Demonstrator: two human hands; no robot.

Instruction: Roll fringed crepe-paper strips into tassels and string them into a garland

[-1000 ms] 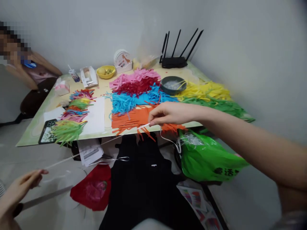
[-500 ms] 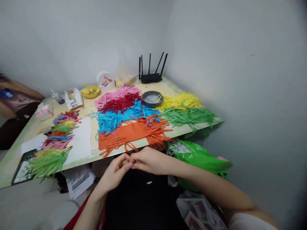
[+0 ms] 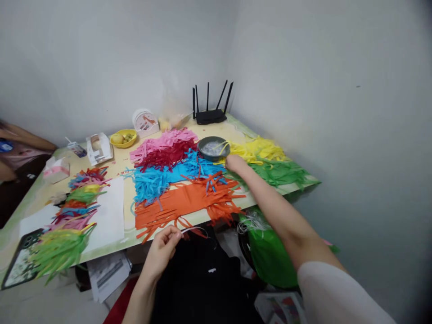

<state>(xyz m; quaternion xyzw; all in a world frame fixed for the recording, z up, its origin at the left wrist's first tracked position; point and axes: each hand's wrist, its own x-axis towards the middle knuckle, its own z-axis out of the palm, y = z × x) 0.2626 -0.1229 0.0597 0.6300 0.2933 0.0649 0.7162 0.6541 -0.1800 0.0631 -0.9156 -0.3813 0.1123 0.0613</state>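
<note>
In the head view, my left hand (image 3: 165, 247) is in front of the table's near edge, thumb and fingers pinched on a thin white string (image 3: 195, 228). The string's loose part curves to the right over my dark clothing. My right hand (image 3: 235, 164) reaches over the table beside the grey bowl (image 3: 209, 156), near the blue and green paper strips; its fingers are hidden behind the back of the hand. Clear, glinting small contents and yellow strips show in the bowl. Orange fringed paper (image 3: 182, 198) lies between my hands, with blue fringed paper (image 3: 151, 180) behind it.
Pink, red, yellow (image 3: 263, 148) and green (image 3: 280, 173) fringes cover the table's right part. At left lie bundled tassels (image 3: 64, 247), white paper (image 3: 113, 216) and a phone (image 3: 23, 261). A black router (image 3: 211, 117) stands behind; a green bag (image 3: 273, 256) hangs below. A person sits at far left.
My hands were together at the table edge and have parted. The right one has reached forward to the bowl; the left stays low with the string, which now shows. The view has shifted slightly.
</note>
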